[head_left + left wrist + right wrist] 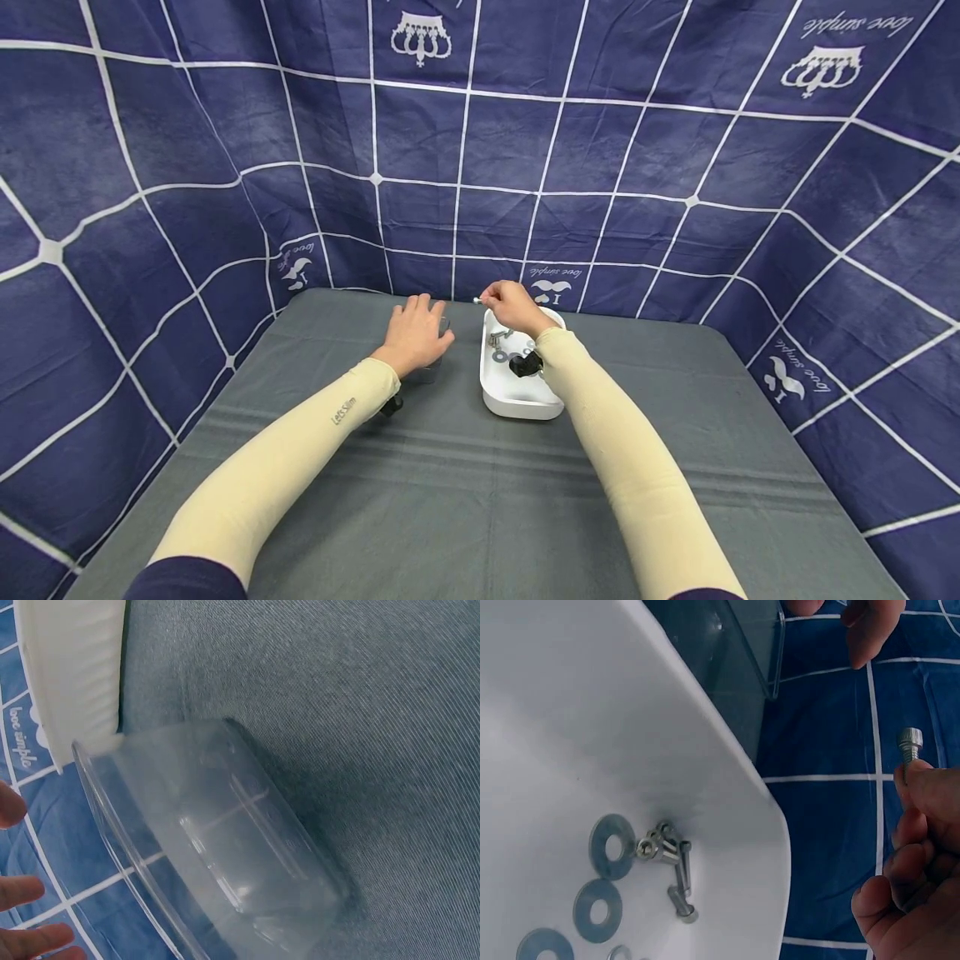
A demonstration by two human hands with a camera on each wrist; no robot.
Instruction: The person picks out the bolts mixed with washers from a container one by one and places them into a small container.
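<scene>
Socket-head bolt (477,300) at the centre of the head view, raised just off the upper-left corner of the white tray (525,410), in the pinch of the right hand (516,306); by judgement, a transfer step in hand, with one bolt picked out and not yet set down. Left of centre, left hand (416,335) with fingers spread and fairly straight, no grip on anything visible. In the left wrist view, clear box (262,840) at lower centre, rim toward the lower left, left fingertips at the lower-left edge, parted and short of that rim; white tray at upper left, near the box, whether touching cannot tell. In the right wrist view, thumb and forefinger at the right edge closed on the bolt's shank, head free and pointing up the frame, other fingers curled below; washers (598,932) and more bolts (667,853) inside the tray at lower left, left fingertips at upper right, apart from the bolt. Next move, probably: a short carry leftward in the head view, steady pinch on so little shank, then release over the box's opening.
</scene>
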